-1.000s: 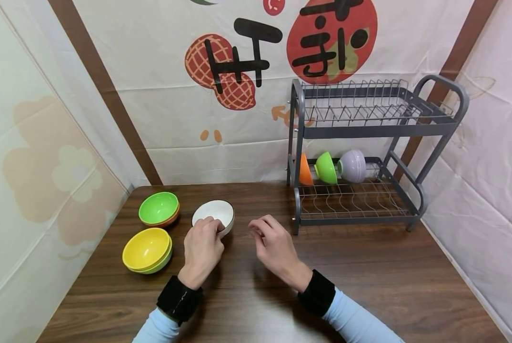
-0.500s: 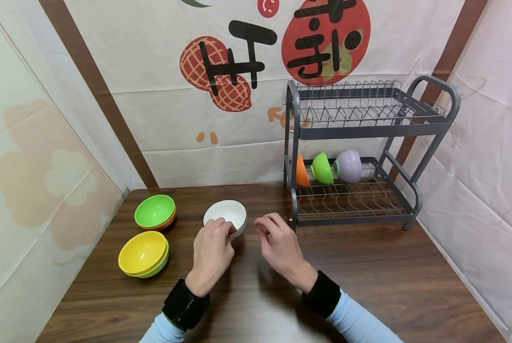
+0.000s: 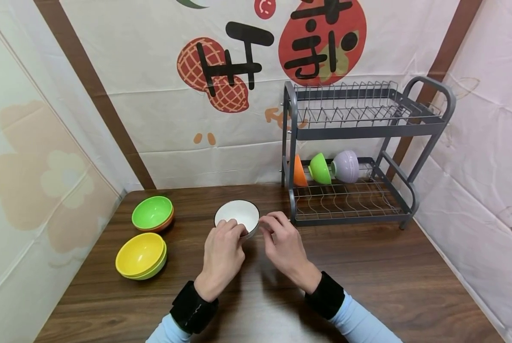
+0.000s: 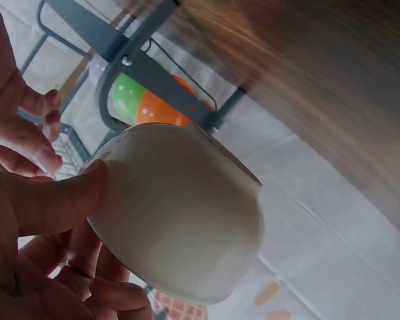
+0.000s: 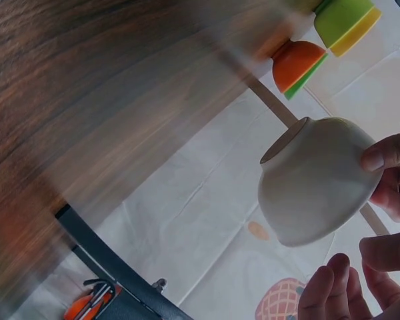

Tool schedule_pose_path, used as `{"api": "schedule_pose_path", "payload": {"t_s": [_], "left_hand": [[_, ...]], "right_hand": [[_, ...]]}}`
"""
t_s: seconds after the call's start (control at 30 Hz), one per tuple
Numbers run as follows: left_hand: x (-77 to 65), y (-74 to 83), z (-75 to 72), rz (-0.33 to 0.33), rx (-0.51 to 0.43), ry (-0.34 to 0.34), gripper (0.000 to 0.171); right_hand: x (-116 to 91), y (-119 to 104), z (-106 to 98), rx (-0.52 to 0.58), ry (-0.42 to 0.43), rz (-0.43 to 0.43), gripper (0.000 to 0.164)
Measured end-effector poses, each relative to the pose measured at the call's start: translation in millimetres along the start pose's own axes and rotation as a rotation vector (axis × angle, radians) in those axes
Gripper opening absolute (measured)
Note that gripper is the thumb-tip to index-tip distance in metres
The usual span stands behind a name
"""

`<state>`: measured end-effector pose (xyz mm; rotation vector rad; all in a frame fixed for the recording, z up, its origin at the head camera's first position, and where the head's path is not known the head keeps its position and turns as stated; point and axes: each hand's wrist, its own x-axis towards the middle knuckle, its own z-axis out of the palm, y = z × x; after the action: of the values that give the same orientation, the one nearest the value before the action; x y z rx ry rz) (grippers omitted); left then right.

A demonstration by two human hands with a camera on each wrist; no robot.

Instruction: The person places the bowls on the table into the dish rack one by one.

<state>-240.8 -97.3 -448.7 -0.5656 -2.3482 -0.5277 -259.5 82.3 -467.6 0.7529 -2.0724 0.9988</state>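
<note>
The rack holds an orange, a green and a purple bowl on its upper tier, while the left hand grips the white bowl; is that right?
No: the orange bowl, green bowl and purple bowl are on the lower tier of the rack, as the head view shows. The left hand grips the white bowl.

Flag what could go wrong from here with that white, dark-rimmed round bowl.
The left hand pinches the white, dark-rimmed round bowl at one side of its rim only, so it might tip or slip. The right hand is close beside it but holds nothing, so a handover could fumble. Carried rightward, it may bump the grey metal two-tier dish rack, which stands just beyond the hands.
</note>
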Motion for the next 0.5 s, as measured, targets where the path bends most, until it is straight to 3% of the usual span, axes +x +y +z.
{"api": "schedule_pose_path", "payload": {"t_s": [0.5], "left_hand": [[9.5,16.4,3.6,0.072,-0.018,0.033,0.027]], "right_hand": [[-0.1,-0.9,-11.5,-0.053,0.008,-0.013,0.029]]}}
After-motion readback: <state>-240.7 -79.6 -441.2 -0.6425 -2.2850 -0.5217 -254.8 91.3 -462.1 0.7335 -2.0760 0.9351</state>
